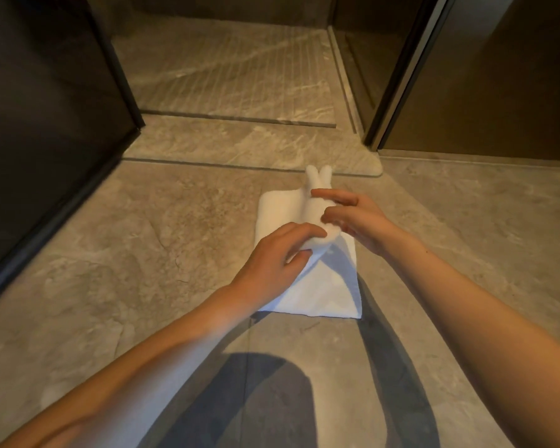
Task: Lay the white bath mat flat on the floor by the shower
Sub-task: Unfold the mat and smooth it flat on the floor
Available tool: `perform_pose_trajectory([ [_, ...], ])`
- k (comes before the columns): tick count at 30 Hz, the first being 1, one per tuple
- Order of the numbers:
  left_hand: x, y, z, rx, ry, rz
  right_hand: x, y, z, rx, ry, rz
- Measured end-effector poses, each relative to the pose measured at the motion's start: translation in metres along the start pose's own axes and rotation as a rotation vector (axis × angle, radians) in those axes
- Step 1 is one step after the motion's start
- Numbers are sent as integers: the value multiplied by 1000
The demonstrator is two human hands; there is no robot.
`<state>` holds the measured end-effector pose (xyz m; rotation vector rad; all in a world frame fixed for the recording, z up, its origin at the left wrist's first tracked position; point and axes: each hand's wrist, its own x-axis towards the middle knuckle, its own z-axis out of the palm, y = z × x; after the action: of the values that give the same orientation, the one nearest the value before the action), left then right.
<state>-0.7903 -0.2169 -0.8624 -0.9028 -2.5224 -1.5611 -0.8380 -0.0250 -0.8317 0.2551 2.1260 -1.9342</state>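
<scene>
The white bath mat (324, 292) lies folded on the grey stone floor, a little in front of the shower threshold. Its upper layer is bunched into a raised ridge that runs away from me and ends in two small rolled tips. My left hand (272, 257) pinches the near end of that ridge between thumb and fingers. My right hand (353, 218) holds the ridge from the right side, fingers curled over its top. The mat's lower part rests flat on the floor.
The shower floor (233, 69) with ribbed stone lies ahead behind a raised sill (240, 143). A dark glass panel (46, 124) stands at the left, and a dark framed door (482, 76) at the right. My shadow falls across the floor near me.
</scene>
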Motion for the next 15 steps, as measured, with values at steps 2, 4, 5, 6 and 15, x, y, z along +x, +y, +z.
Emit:
perform_pose_trajectory([
  [2,-4,2,-13,-118,85,-70,2,-9,15,34,4,-18],
  [4,-11,3,-28,-212,169,-113,4,-17,34,33,17,-48],
  [5,-14,4,-35,-234,211,-125,6,-22,44,31,21,-63],
  [6,-18,4,-43,-245,248,-134,8,-26,54,27,19,-76],
  [15,-78,-26,-105,-178,391,-320,34,-23,167,-55,-109,-111],
])
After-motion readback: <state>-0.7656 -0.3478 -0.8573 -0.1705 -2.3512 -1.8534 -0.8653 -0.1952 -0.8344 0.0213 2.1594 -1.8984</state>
